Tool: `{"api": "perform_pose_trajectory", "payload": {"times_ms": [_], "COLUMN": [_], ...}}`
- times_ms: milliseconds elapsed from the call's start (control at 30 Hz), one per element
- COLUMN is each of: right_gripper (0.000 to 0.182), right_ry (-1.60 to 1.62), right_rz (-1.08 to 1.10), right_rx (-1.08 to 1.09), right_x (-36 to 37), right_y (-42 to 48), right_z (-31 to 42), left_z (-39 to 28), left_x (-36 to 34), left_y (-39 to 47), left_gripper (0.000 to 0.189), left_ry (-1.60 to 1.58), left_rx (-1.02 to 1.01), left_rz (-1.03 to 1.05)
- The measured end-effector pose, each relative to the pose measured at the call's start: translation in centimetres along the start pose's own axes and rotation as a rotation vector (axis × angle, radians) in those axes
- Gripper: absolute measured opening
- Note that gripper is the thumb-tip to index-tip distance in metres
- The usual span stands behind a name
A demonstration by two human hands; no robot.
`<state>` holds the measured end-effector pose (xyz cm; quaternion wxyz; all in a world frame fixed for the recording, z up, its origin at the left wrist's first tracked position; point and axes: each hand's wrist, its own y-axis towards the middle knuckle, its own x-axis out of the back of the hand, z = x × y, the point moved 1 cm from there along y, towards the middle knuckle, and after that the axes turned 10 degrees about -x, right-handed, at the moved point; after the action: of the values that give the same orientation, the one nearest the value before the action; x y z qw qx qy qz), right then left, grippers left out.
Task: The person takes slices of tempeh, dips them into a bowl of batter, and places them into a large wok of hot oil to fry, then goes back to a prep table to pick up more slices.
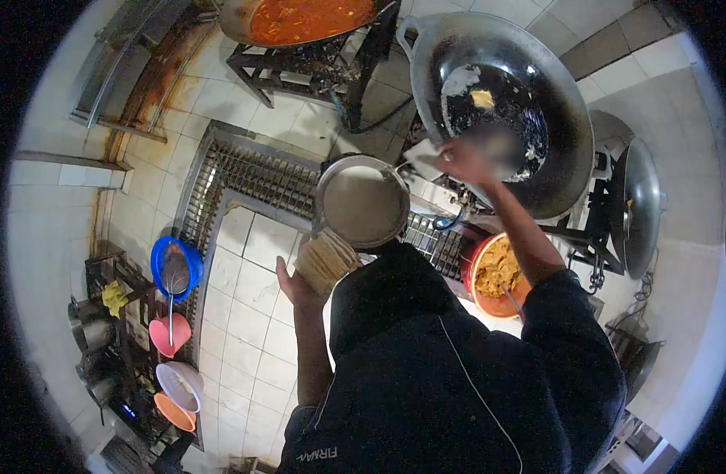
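My left hand holds a stack of thin, pale brown slices or sheets, perhaps tofu or pastry, at the near-left side of a round metal pot. That pot contains a pale, smooth liquid. Stretched over the near-left rim of a large wok, my right hand has a pale, flat piece at its fingers, above the gap between pot and wok. Dark oil with pale foam fills the bottom of the wok, where a yellowish piece floats. A blurred patch hides part of the oil beside my right hand.
A red bucket of yellow-brown food stands below my right forearm. Beyond is a wide pan of red sauce on a metal stand. A blue bowl with a whisk and coloured bowls line the left; a metal lid leans at right.
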<state>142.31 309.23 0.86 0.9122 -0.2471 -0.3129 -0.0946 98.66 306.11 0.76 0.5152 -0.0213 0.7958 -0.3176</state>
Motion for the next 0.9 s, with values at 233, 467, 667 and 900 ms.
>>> {"api": "perform_pose_trajectory", "payload": {"times_ms": [233, 467, 667, 900], "right_gripper": [0.040, 0.025, 0.033, 0.037], "right_ry": [-0.552, -0.542, -0.277, -0.889], "right_rz": [-0.111, -0.093, 0.201, 0.425], "right_rx": [-0.206, 0.282, 0.629, 0.509], "right_x": [7.7, 6.0, -3.2, -11.9], "right_y": [7.3, 8.4, -0.3, -6.2], "right_z": [-14.8, -5.5, 13.9, 20.8], "left_z": [1.4, 2.2, 3.5, 5.5], "left_x": [-1.9, -2.7, -4.2, -1.5], "left_y": [1.8, 2.6, 4.6, 7.9], "left_gripper": [0.085, 0.082, 0.076, 0.104], "left_ry": [0.146, 0.100, 0.014, 0.055], "left_rx": [-0.039, -0.036, 0.021, 0.050], "left_rz": [-0.035, -0.021, 0.054, 0.113]}}
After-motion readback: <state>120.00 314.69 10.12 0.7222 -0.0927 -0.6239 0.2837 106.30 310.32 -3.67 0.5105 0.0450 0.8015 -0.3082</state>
